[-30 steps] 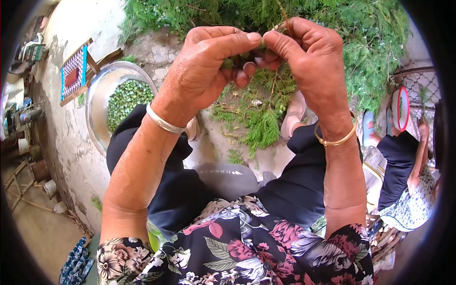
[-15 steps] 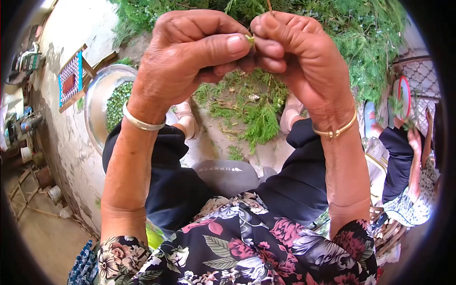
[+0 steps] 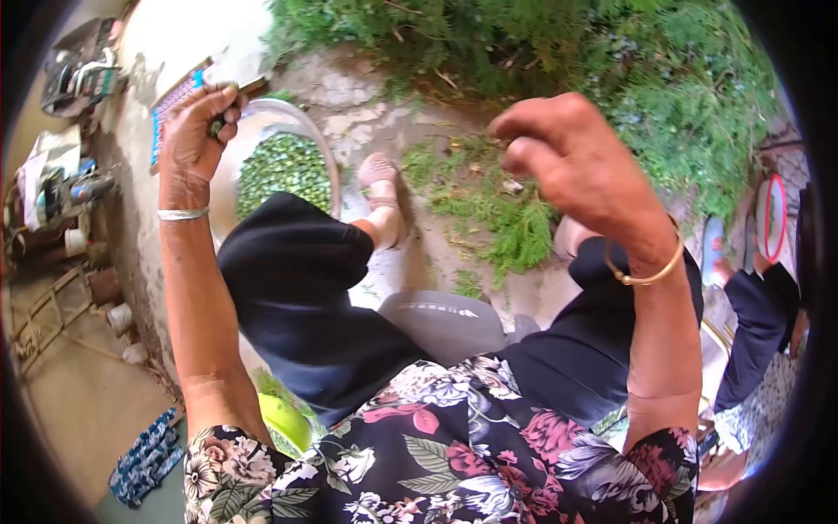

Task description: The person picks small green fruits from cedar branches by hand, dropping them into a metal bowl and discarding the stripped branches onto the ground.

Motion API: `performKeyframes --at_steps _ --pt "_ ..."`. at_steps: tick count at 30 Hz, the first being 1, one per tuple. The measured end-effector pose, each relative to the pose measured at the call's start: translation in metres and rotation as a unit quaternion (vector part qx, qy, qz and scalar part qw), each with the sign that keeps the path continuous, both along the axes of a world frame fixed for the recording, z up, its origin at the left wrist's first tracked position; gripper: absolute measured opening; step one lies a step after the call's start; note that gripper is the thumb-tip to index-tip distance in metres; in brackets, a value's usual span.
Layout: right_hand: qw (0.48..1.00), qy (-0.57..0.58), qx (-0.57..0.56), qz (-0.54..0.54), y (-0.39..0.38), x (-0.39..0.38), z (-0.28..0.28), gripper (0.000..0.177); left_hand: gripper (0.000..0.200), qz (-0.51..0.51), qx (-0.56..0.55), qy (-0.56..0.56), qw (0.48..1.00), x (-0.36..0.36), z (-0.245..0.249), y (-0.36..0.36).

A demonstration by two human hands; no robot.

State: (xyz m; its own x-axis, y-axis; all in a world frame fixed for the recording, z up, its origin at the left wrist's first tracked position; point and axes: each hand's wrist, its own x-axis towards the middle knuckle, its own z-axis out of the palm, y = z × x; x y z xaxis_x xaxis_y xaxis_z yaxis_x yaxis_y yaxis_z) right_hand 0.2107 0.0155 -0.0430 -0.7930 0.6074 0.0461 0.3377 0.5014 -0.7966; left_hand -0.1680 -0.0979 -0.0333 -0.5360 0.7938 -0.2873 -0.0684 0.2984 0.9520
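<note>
My left hand (image 3: 202,131) is raised by the near-left rim of a wide metal bowl (image 3: 334,175). Its fingers are curled around something small and dark green, like the small green cones (image 3: 284,175) heaped in the bowl. My right hand (image 3: 583,166) is held above the ground over the loose green sprigs (image 3: 519,240). Its thumb and forefinger are bent and apart, with nothing visible between them; the other fingers are mostly hidden. Beyond it lies a big pile of leafy conifer branches (image 3: 672,96).
A small woven-seat stool (image 3: 179,100) stands behind the bowl at left. A grey seat edge (image 3: 441,323) shows between my knees. A lime-green container (image 3: 286,424) is beside my left hip. Another person's dark-trousered leg (image 3: 759,332) is at right, near a red-rimmed round object (image 3: 774,218).
My hands were together at the top, pinching a green bit and a thin twig. They have separated: the left has moved left beside the bowl, the right has moved right and down. The twig no longer shows.
</note>
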Motion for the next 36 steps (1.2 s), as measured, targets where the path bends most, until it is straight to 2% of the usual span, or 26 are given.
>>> performKeyframes --at_steps 1,4,5,6,7,8,9,10,11,12,13,14,16,18,20,22,24,25,26,28,30,32,33,34,35,36 --pt "0.985 -0.007 -0.164 -0.046 0.0 -0.006 0.024 0.015 0.012 0.036 -0.027 0.027 0.999 -0.001 0.003 -0.011" --pt "0.976 0.026 -0.194 -0.091 0.001 -0.006 0.033 0.019 0.021 0.011 -0.143 0.093 0.985 -0.044 -0.015 -0.056" --pt "0.982 -0.005 -0.175 -0.069 0.007 -0.002 0.035 0.018 0.029 -0.007 -0.216 0.168 0.962 -0.047 -0.019 -0.067" --pt "0.982 -0.011 -0.175 -0.076 0.008 -0.001 0.032 0.018 0.037 -0.029 -0.284 0.239 0.928 -0.049 -0.025 -0.078" --pt "0.976 0.081 -0.185 -0.08 0.005 -0.003 0.026 0.016 0.054 -0.122 -0.303 0.448 0.832 -0.047 -0.029 -0.082" --pt "0.963 0.172 -0.193 -0.082 0.005 -0.002 0.023 0.015 0.062 -0.165 -0.374 0.558 0.722 -0.046 -0.031 -0.082" --pt "0.969 0.143 -0.2 -0.024 0.009 0.003 0.023 0.015 0.06 -0.177 -0.346 0.57 0.724 -0.045 -0.034 -0.08" --pt "0.969 0.139 -0.2 -0.029 0.009 0.007 0.027 0.015 0.059 -0.187 -0.318 0.582 0.724 -0.044 -0.036 -0.077" --pt "0.981 0.064 -0.186 -0.003 0.008 0.008 0.033 0.015 0.059 -0.192 -0.316 0.581 0.725 -0.044 -0.038 -0.071" --pt "0.985 -0.011 -0.171 0.023 0.007 0.011 0.035 0.015 0.059 -0.22 -0.324 0.507 0.767 -0.025 -0.029 -0.052" --pt "0.991 0.0 -0.137 0.0 0.007 0.013 0.032 0.016 0.059 -0.247 -0.33 0.431 0.802 -0.01 -0.026 -0.034" --pt "0.994 0.01 -0.102 -0.023 0.006 0.016 0.03 0.018 0.057 -0.307 -0.295 0.444 0.788 0.0 -0.032 -0.018" --pt "0.99 -0.073 -0.113 -0.041 0.013 0.019 0.049 0.023 0.053 -0.408 -0.208 0.479 0.749 0.043 -0.032 0.017" --pt "0.982 -0.121 -0.128 -0.073 0.017 0.024 0.066 0.025 0.048 -0.45 -0.199 0.473 0.731 0.083 -0.059 0.046" --pt "0.968 -0.012 -0.209 -0.14 0.023 0.033 0.07 0.025 0.044 -0.492 -0.197 0.407 0.744 0.138 -0.094 0.073" --pt "0.955 0.062 -0.199 -0.211 0.027 0.041 0.06 0.025 0.045 -0.507 -0.072 0.38 0.77 0.18 -0.152 0.079" --pt "0.939 0.101 -0.189 -0.268 0.03 0.053 0.053 0.024 0.054 -0.557 -0.188 0.288 0.756 0.226 -0.2 0.095" --pt "0.933 0.113 -0.184 -0.289 0.03 0.059 0.052 0.024 0.055 -0.492 -0.198 0.14 0.836 0.247 -0.227 0.092" --pt "0.926 0.126 -0.176 -0.309 0.03 0.064 0.051 0.023 0.056 -0.413 -0.202 -0.013 0.888 0.267 -0.254 0.085" --pt "0.917 0.144 -0.161 -0.335 0.029 0.072 0.051 0.023 0.058 -0.326 -0.178 -0.106 0.923 0.304 -0.299 0.075" --pt "0.911 0.159 -0.145 -0.351 0.028 0.076 0.053 0.022 0.058 -0.305 -0.171 -0.123 0.929 0.331 -0.336 0.072" --pt "0.908 0.169 -0.132 -0.361 0.028 0.078 0.054 0.022 0.056 -0.384 -0.238 0.135 0.882 0.352 -0.365 0.081" --pt "0.906 0.17 -0.127 -0.366 0.029 0.08 0.054 0.022 0.05 -0.33 -0.216 0.119 0.911 0.36 -0.375 0.078" --pt "0.905 0.169 -0.125 -0.371 0.028 0.08 0.056 0.021 0.05 -0.334 -0.211 0.12 0.911 0.367 -0.38 0.077" --pt "0.901 0.165 -0.122 -0.382 0.027 0.08 0.057 0.02 0.045 -0.276 -0.181 0.078 0.941 0.375 -0.385 0.076" --pt "0.898 0.168 -0.121 -0.388 0.028 0.08 0.053 0.018 0.038 -0.252 -0.172 -0.032 0.952 0.376 -0.38 0.082"
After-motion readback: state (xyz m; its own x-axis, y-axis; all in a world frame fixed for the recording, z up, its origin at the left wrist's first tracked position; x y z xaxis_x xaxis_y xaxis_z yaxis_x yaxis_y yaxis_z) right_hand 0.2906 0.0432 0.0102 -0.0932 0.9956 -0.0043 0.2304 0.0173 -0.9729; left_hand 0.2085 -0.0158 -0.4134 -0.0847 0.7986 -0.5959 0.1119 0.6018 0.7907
